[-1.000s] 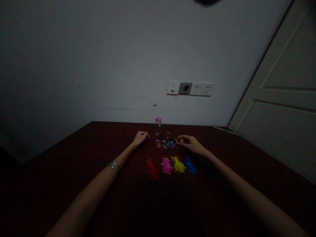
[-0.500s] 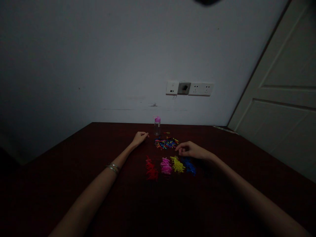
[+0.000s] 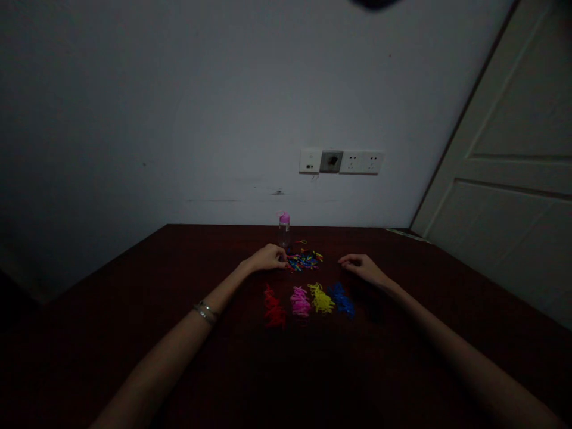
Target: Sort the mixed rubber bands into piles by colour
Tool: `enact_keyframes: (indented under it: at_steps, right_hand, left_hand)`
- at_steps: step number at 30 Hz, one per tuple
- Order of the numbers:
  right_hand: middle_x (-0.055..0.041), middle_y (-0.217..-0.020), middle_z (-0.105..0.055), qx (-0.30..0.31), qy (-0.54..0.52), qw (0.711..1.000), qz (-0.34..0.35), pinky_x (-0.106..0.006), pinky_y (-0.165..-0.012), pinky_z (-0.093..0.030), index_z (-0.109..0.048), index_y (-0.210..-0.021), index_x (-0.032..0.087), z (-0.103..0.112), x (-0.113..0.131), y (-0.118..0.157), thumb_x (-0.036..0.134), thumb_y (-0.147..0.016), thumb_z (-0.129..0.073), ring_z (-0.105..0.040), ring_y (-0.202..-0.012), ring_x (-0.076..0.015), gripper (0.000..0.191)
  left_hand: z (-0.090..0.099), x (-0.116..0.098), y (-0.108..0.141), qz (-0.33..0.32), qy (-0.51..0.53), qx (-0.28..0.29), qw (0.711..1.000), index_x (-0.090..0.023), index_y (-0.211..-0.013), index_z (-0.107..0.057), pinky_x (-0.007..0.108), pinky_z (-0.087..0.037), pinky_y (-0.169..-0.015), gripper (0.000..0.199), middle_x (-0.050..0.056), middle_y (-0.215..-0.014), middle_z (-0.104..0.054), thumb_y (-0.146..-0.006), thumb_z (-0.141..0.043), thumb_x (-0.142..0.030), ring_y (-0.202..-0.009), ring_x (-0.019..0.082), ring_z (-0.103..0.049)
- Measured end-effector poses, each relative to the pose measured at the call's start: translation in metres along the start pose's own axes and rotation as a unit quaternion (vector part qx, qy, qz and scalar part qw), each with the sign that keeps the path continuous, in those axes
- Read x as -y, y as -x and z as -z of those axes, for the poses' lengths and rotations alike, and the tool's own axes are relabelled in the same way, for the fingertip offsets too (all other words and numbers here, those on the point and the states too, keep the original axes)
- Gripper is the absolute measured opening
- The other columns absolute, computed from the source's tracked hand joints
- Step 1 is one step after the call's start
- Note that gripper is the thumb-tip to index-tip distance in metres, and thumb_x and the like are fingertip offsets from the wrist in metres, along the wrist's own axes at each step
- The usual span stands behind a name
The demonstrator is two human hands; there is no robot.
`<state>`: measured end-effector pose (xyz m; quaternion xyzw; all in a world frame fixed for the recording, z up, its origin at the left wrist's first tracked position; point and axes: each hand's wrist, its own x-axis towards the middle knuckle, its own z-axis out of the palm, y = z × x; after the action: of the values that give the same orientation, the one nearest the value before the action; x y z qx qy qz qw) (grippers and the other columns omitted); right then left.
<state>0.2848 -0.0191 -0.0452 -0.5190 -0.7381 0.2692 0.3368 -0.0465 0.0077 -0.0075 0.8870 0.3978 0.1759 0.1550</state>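
A pile of mixed-colour small elastic bands (image 3: 305, 260) lies on the dark table. My left hand (image 3: 268, 258) touches its left edge, thumb and fingers closed in a pinch; whatever is between the fingertips is too small to make out. To the right of the pile, apart from it, my right hand (image 3: 363, 268) rests with loosely bent fingers and nothing visible in them. Nearer me lie single-colour heaps in a row: red bands (image 3: 274, 308), pink bands (image 3: 301, 302), yellow bands (image 3: 321, 299) and blue bands (image 3: 342, 299).
Behind the mixed pile stands a clear bottle with a pink lid (image 3: 284, 229), close to my left hand. One loose band (image 3: 301, 242) lies beside it. The dark red table (image 3: 201, 250) meets a wall with sockets (image 3: 361, 162); a door (image 3: 504, 173) is at right.
My left hand has moved right and nearer, onto the left edge of the mixed pile. My right hand has moved right, away from the pile and from above the blue bands.
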Motion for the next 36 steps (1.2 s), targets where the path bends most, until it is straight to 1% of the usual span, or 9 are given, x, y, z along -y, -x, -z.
enact_keyframes:
  at_steps: [3,6,12,17,21,27,29,32,36]
  right_hand:
    - [-0.0058,-0.080,-0.065,-0.019,0.015,1.000,0.009,-0.028,-0.066,-0.043,-0.065,-0.085,0.013,-0.001,-0.005,-0.001,0.033,-0.070,-0.050,-0.057,-0.072,-0.0175,0.029]
    - [-0.0059,-0.082,-0.066,-0.038,0.024,0.999,0.013,-0.028,-0.070,-0.044,-0.066,-0.083,0.014,-0.003,-0.010,-0.001,0.031,-0.069,-0.050,-0.058,-0.076,-0.0189,0.027]
    - [-0.0069,-0.081,-0.067,-0.056,0.037,0.998,0.013,-0.029,-0.071,-0.045,-0.066,-0.081,0.014,-0.004,-0.011,0.001,0.031,-0.069,-0.050,-0.059,-0.076,-0.0202,0.026]
    - [-0.0073,-0.080,-0.067,-0.062,0.032,0.997,0.012,-0.030,-0.070,-0.045,-0.066,-0.080,0.013,-0.005,-0.008,0.002,0.030,-0.069,-0.050,-0.060,-0.075,-0.0203,0.026]
    - [-0.0071,-0.081,-0.067,-0.059,0.040,0.997,0.013,-0.030,-0.070,-0.045,-0.066,-0.080,0.014,-0.004,-0.008,0.004,0.030,-0.069,-0.050,-0.060,-0.075,-0.0202,0.025]
    - [-0.0069,-0.080,-0.067,-0.061,0.045,0.997,0.011,-0.030,-0.070,-0.045,-0.066,-0.080,0.014,-0.005,-0.008,0.003,0.030,-0.069,-0.049,-0.060,-0.074,-0.0200,0.026]
    - [-0.0071,-0.081,-0.067,-0.061,0.043,0.997,0.010,-0.029,-0.070,-0.045,-0.066,-0.081,0.013,-0.006,-0.009,0.003,0.030,-0.069,-0.049,-0.060,-0.074,-0.0199,0.026]
    - [-0.0068,-0.081,-0.067,-0.061,0.042,0.997,0.014,-0.029,-0.070,-0.046,-0.066,-0.081,0.014,-0.006,-0.008,0.003,0.029,-0.069,-0.049,-0.060,-0.075,-0.0198,0.026]
    - [-0.0059,-0.079,-0.067,-0.061,0.046,0.997,0.018,-0.029,-0.071,-0.046,-0.066,-0.080,0.014,-0.005,-0.007,0.003,0.029,-0.069,-0.049,-0.060,-0.074,-0.0195,0.025]
  left_hand:
    - [0.000,-0.008,-0.001,-0.009,-0.046,0.042,0.998,-0.017,-0.079,-0.065,0.020,-0.029,-0.050,0.024,0.000,-0.067,-0.059,-0.067,-0.057,-0.035,-0.056,0.009,-0.048]
    - [-0.001,-0.008,0.000,0.006,-0.068,0.050,0.996,-0.018,-0.080,-0.065,0.020,-0.029,-0.050,0.021,0.001,-0.071,-0.060,-0.067,-0.057,-0.034,-0.058,0.009,-0.049]
    - [-0.001,-0.004,0.000,0.016,-0.060,0.049,0.997,-0.017,-0.076,-0.065,0.020,-0.027,-0.049,0.019,0.002,-0.068,-0.060,-0.069,-0.055,-0.031,-0.056,0.010,-0.048]
    - [0.000,-0.007,0.000,0.025,-0.048,0.041,0.998,-0.017,-0.073,-0.067,0.021,-0.027,-0.050,0.017,0.002,-0.063,-0.059,-0.066,-0.054,-0.025,-0.053,0.010,-0.045]
    - [-0.001,-0.006,0.000,0.029,-0.027,0.024,0.999,-0.016,-0.073,-0.069,0.021,-0.027,-0.051,0.019,0.002,-0.060,-0.059,-0.064,-0.052,-0.021,-0.052,0.009,-0.044]
    - [-0.002,-0.002,-0.001,0.013,-0.019,0.020,1.000,-0.013,-0.071,-0.068,0.020,-0.027,-0.050,0.021,0.002,-0.060,-0.059,-0.066,-0.050,-0.022,-0.051,0.008,-0.043]
    - [0.001,-0.006,-0.002,0.004,-0.019,0.015,1.000,-0.014,-0.072,-0.069,0.020,-0.027,-0.051,0.022,0.002,-0.061,-0.060,-0.067,-0.050,-0.024,-0.052,0.008,-0.044]
    - [0.003,-0.020,-0.004,-0.019,-0.021,0.014,0.999,-0.015,-0.077,-0.069,0.019,-0.029,-0.054,0.022,0.002,-0.066,-0.062,-0.068,-0.051,-0.025,-0.056,0.008,-0.047]
    - [-0.006,-0.046,-0.006,-0.072,-0.043,0.046,0.995,-0.017,-0.080,-0.068,0.019,-0.029,-0.053,0.021,0.002,-0.070,-0.064,-0.070,-0.050,-0.022,-0.058,0.009,-0.051]
